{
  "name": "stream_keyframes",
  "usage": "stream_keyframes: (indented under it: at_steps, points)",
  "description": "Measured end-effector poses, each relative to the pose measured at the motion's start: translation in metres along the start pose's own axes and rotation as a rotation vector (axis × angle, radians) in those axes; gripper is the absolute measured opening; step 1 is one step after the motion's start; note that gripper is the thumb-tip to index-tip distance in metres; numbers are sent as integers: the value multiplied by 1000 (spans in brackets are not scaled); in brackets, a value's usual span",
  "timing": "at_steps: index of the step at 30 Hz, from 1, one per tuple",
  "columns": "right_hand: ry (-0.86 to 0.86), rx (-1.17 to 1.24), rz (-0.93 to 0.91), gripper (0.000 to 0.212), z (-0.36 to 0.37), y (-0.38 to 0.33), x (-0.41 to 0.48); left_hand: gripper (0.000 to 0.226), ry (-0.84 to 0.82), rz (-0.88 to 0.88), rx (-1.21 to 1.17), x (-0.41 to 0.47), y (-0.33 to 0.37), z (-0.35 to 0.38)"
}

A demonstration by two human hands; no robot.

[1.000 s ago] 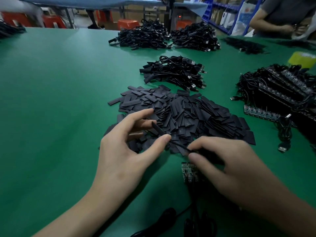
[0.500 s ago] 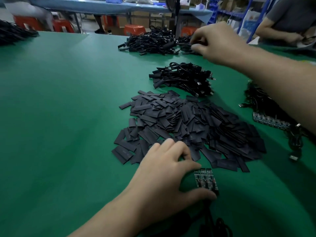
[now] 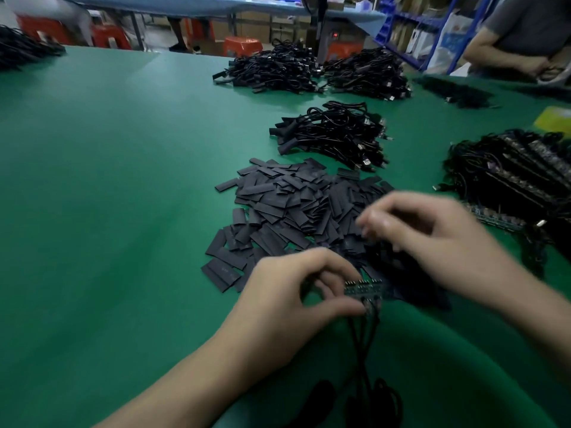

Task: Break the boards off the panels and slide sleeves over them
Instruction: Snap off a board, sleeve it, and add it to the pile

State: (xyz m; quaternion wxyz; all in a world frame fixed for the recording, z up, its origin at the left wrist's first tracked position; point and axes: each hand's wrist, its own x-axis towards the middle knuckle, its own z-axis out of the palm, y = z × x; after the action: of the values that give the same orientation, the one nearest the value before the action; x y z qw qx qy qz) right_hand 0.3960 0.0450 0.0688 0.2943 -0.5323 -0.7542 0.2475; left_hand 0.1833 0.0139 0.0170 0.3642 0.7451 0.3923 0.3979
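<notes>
We note the left hand (image 3: pixel 293 299) with thumb and fingers pinched on the left end of a small panel (image 3: pixel 367 288), close to the green bench (image 3: pixel 123 242). Black cables (image 3: pixel 360 344) run from the panel toward us. The right hand (image 3: pixel 432 239) hovers just beyond the panel with fingers curled (motion blur prevents us from telling whether it holds anything). Directly behind both hands lies the heap of flat black sleeves (image 3: pixel 287 205). Beyond the heap sits a cable bundle (image 3: pixel 333 131). To the right, well apart, is a stack of panels (image 3: pixel 513 171) tangled with wiring.
</notes>
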Motion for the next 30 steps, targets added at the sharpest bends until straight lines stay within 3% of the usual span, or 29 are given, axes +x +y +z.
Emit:
stream_keyframes:
  at_steps: [4,8,13,18,25,28,30]
  points:
    - [-155,246,132,28,21,1,-44,26,93,-130,-191,0,1,-1]
    - [-119,419,140,23,32,-1,-55,23,72,-174,-244,-1,4,2]
    - [-63,456,92,15,36,3,-60,14,16,-226,-346,0,7,2]
    - [-86,579,111,33,39,9,-58,5,-45,-225,-437,2,12,1]
    - [-146,649,212,29,39,11,-54,9,-1,-262,-521,3,13,1]
    - [-76,637,257,43,40,13,-54,5,54,-229,-514,3,14,2]
    - [-12,504,239,44,41,14,-55,5,69,-188,-501,2,16,1]
